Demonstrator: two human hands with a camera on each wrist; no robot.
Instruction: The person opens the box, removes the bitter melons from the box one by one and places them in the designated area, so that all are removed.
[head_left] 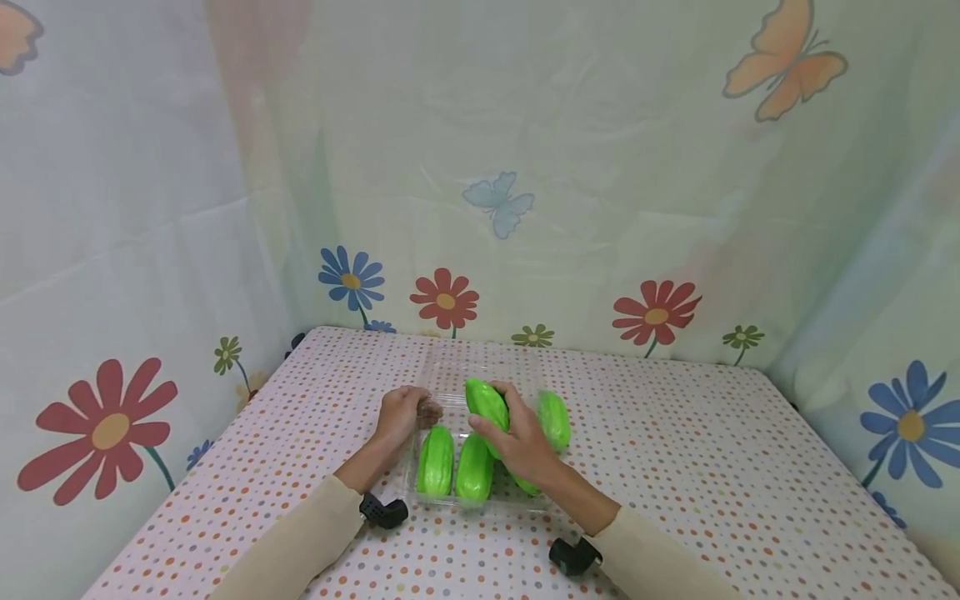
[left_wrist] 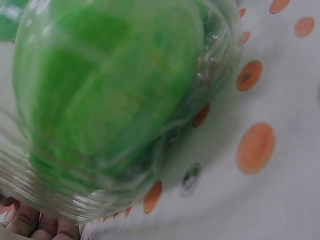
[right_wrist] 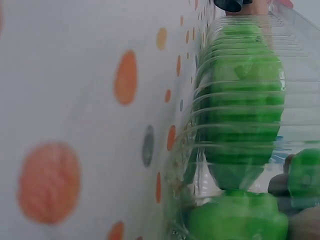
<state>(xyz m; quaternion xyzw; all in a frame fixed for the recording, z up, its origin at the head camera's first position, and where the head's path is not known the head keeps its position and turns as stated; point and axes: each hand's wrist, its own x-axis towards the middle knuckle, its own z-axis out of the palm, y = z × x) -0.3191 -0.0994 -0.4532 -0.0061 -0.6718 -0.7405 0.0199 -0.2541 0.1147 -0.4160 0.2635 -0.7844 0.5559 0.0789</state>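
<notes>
A clear plastic clamshell box point(head_left: 498, 502) sits on the table with its lid point(head_left: 480, 362) folded back. My left hand point(head_left: 401, 417) grips the box's left side; its fingers point(left_wrist: 45, 227) show at the wall in the left wrist view. Over the box my right hand point(head_left: 521, 437) holds a bright green ridged fruit point(head_left: 486, 402), thumb on the near side. Inside lie a left fruit point(head_left: 435, 463) and a middle fruit point(head_left: 474, 471), both lengthwise. Another fruit point(head_left: 529, 485) is mostly hidden under the right hand. One more fruit point(head_left: 555, 421) lies at the box's right side.
A dotted cloth point(head_left: 675, 467) covers the table. Printed fabric walls point(head_left: 600, 208) rise at the back and both sides. A small dark object point(head_left: 297, 340) shows at the table's far left corner. Dark wrist cameras point(head_left: 384, 511) sit on both wrists.
</notes>
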